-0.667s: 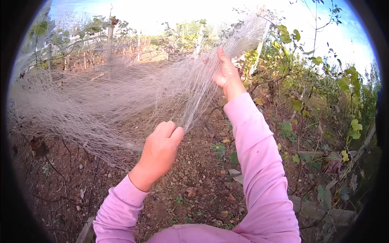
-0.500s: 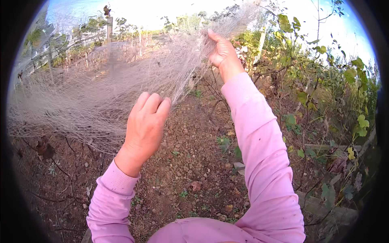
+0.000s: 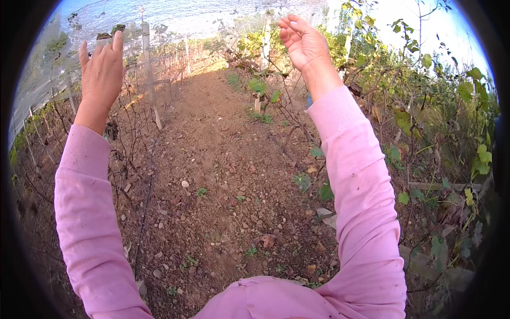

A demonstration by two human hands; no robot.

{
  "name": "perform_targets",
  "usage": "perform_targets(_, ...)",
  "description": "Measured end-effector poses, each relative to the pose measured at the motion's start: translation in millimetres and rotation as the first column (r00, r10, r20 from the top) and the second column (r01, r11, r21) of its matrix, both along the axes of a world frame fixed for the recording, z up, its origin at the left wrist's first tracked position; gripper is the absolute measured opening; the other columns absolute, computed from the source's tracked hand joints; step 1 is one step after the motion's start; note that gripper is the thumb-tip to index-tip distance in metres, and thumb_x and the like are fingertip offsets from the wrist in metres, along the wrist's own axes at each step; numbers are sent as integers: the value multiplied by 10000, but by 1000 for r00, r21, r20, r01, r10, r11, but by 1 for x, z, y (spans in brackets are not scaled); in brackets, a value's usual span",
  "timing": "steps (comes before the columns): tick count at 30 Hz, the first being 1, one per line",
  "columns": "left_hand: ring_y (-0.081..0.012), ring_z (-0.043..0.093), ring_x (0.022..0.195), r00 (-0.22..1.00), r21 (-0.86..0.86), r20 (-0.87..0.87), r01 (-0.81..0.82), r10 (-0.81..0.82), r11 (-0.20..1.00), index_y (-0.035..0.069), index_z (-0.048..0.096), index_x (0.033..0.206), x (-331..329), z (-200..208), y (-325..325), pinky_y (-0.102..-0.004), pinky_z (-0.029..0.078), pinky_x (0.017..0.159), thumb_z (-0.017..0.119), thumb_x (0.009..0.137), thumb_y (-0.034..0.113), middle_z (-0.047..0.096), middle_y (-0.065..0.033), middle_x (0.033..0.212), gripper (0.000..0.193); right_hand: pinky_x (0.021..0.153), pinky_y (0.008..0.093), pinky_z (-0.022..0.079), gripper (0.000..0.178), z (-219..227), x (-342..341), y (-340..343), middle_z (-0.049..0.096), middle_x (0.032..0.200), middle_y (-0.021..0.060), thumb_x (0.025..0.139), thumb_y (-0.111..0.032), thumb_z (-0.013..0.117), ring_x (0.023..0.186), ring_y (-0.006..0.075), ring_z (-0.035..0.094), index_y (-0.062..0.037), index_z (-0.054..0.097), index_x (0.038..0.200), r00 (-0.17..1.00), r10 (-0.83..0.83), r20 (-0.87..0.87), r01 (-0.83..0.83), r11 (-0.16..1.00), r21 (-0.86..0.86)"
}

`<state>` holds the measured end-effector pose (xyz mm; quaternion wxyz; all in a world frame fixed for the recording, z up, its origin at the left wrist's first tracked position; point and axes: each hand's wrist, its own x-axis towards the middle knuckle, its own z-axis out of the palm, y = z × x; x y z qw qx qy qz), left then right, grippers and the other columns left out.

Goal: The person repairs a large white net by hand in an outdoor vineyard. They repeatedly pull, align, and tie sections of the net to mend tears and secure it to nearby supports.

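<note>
A fine, pale net (image 3: 191, 24) stretches across the top of the view, spread thin against the bright sky and down the left side. My left hand (image 3: 102, 72) is raised at the upper left with its back toward me. Its outer fingers point up apart and the middle ones are bent, against the net. At the upper right my right hand (image 3: 305, 45) is lifted, palm partly showing. Its fingers are loosely curled and apart, close to the net, and I see nothing gripped in them. Pink sleeves cover both arms.
Stony brown soil (image 3: 218, 159) runs ahead between vine rows. Leafy vines (image 3: 414, 122) crowd the right, with thinner bare stems at left. A wooden post (image 3: 149, 64) stands at far left and a pale post (image 3: 266, 42) beyond. A dark thin line (image 3: 144, 204) lies along the ground.
The bunched net has spread out and risen to the top. My left hand has moved up and left, its closed fingers now apart. My right hand has shifted slightly up and right, loosening.
</note>
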<state>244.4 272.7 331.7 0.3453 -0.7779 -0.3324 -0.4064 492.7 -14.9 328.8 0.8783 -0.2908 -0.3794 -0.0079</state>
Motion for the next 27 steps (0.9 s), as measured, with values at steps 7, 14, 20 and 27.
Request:
perform_targets(7, -262, 433, 1321, 999, 129, 30, -17, 14, 991, 183, 474, 1387, -48, -22, 91, -536, 334, 1098, 566, 883, 17, 488, -93, 1336, 539, 675, 265, 549, 385, -114, -72, -5, 667, 1094, 115, 898, -119, 695, 864, 179, 682, 22, 557, 1229, 999, 40, 8, -18, 606, -795)
perform_targets(14, -280, 369, 1351, 998, 232, -14, 68, -66, 970, 188, 595, 1206, -42, -45, 124, -552, 259, 1087, 632, 808, 57, 428, -93, 1388, 421, 645, 283, 543, 453, -185, -80, -35, 600, 1178, 140, 906, -38, 641, 839, 200, 682, 32, 464, 1317, 998, 64, 7, -20, 409, -912)
perform_targets(20, -229, 576, 1051, 949, 109, -153, 293, -275, 950, 112, 574, 1000, -38, -86, 115, -409, 424, 950, 585, 842, 87, 573, -57, 1022, 161, 606, 275, 558, 377, -245, -76, -76, 636, 1118, 143, 897, -59, 653, 793, 207, 697, 25, 511, 1237, 993, 35, -110, -114, 450, -886)
perform_targets(27, -375, 624, 858, 882, -124, -62, 457, -466, 881, 21, 531, 986, -45, -142, 118, -467, 510, 749, 603, 828, 69, 614, -162, 880, 180, 670, 277, 551, 220, -342, -109, -107, 696, 1050, 122, 927, -86, 654, 826, 189, 697, 26, 622, 1114, 939, 33, -341, -325, 400, -857)
